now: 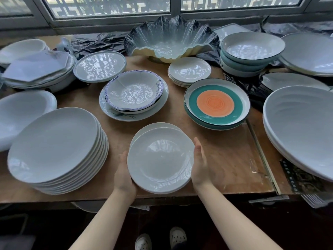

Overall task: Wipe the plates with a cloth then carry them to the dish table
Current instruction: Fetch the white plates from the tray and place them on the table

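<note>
Both hands hold a small stack of white plates (160, 159) at the near edge of the wooden table (225, 159). The left hand (124, 175) cups the stack's left rim, fingers mostly hidden beneath it; the right hand (201, 164) presses its right rim with straight fingers. Left of the left hand stands a tall pile of white plates (57, 150). Beyond the right hand sits an orange-and-teal plate (216, 103).
</note>
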Action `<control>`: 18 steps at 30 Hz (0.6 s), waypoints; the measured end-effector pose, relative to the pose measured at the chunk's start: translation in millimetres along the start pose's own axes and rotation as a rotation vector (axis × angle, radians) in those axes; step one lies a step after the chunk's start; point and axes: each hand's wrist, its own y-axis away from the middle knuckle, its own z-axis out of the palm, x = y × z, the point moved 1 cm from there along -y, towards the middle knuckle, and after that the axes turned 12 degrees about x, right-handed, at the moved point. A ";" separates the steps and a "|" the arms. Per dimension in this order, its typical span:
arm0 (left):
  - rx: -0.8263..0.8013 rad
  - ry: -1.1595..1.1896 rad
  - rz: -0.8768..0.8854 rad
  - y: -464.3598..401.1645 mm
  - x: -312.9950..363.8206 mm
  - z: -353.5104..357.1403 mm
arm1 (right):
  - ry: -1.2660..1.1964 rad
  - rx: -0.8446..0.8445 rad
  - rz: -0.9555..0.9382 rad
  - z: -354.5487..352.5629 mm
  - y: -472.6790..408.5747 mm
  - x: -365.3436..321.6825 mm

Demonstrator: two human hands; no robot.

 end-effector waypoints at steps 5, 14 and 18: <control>0.025 0.044 0.050 -18.1 1.1 5.3 | 0.034 -0.027 -0.022 10.2 -15.1 1.8; 0.009 -0.028 0.113 -41.1 7.1 10.1 | 0.012 -0.063 -0.029 21.7 -45.2 5.1; -0.028 -0.068 0.128 -43.9 8.4 10.6 | -0.004 -0.108 -0.020 20.6 -49.1 6.7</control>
